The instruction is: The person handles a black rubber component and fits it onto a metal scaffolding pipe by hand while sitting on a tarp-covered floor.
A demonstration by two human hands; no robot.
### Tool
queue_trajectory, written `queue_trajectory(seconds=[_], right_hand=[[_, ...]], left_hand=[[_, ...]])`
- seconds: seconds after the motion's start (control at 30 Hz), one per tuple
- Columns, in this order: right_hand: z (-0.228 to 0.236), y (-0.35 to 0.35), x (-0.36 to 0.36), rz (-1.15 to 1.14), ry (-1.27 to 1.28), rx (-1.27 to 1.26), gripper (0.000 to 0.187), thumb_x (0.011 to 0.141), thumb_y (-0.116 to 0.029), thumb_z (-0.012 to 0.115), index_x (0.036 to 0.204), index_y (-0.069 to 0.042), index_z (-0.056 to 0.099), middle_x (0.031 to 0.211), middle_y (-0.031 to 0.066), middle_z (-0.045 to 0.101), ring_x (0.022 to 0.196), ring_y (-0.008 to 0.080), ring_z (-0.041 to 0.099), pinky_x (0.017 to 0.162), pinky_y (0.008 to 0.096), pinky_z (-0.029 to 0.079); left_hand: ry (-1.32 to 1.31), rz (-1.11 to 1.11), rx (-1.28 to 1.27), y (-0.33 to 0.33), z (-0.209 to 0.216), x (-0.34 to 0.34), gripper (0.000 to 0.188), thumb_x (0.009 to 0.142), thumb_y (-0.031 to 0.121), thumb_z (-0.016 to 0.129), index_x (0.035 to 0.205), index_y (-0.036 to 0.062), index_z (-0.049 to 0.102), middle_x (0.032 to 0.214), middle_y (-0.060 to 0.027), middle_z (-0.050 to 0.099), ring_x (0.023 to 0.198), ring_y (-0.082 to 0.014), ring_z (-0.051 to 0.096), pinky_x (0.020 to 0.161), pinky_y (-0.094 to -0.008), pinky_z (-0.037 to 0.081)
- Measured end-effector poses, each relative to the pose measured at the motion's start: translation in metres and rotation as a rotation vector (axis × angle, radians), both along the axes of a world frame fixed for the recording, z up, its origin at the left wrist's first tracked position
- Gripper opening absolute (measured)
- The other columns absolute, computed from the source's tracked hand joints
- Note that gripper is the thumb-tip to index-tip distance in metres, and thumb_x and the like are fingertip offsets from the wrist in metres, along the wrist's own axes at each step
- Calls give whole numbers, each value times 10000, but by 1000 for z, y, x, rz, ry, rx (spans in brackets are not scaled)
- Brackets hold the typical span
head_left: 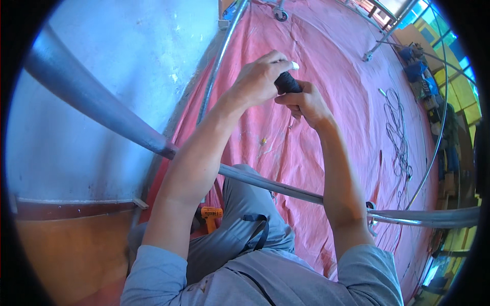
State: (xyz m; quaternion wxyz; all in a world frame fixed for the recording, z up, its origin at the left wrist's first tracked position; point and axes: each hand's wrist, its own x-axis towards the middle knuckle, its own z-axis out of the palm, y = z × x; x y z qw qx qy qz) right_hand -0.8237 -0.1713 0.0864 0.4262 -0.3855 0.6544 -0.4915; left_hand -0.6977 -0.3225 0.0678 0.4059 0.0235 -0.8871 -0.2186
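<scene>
Both arms reach forward over a metal rail, and my two hands meet around a short, dark, roughly cylindrical thing (pixel 288 83) that looks ribbed or wrapped. My left hand (pixel 259 76) is closed on its upper left end. Something white (pixel 295 66) shows at the tip of one left finger or thumb; I cannot tell whether it is a wrapping. My right hand (pixel 308 104) pinches the lower right end, its thumb and fingers bent around it. The fingers partly cover the thing, so its exact kind is unclear.
The metal rail (pixel 275 188) crosses before my body; a thick pipe (pixel 97 97) slants along the pale wall (pixel 127 35). An orange cordless drill (pixel 211 213) is beside my leg. Pink sheeting (pixel 301 229) covers the floor, with coiled cable (pixel 395 127) and a caster wheel (pixel 280 14) on it.
</scene>
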Motion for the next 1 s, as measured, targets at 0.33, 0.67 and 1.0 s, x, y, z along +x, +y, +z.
queue_trajectory(seconds=[0.33, 0.67, 1.0], right_hand=[[0, 1, 2, -21, 24, -57, 220, 809, -151, 811, 972, -22, 738, 633, -28, 503, 519, 78, 436, 489, 294, 310], [-6, -1, 7, -45, -25, -81, 243, 808, -134, 810, 1012, -17, 746, 652, -27, 516, 521, 76, 431, 487, 289, 298], [-32, -8, 0, -23, 87, 90, 233, 807, -186, 818, 939, -38, 693, 654, -15, 529, 529, 86, 464, 486, 297, 332]], left_hand=[[30, 28, 34, 3, -1, 0, 630, 740, -141, 729, 1305, 137, 726, 1223, -102, 693, 1147, -328, 701, 947, -414, 591], [17, 43, 38, 2, 1, 5, 643, 734, -159, 706, 1307, 132, 732, 1212, -110, 702, 1154, -338, 695, 953, -421, 574], [-289, 85, 66, -12, -21, 1, 535, 764, -51, 770, 1273, 112, 735, 1143, -148, 712, 1057, -379, 705, 906, -452, 569]])
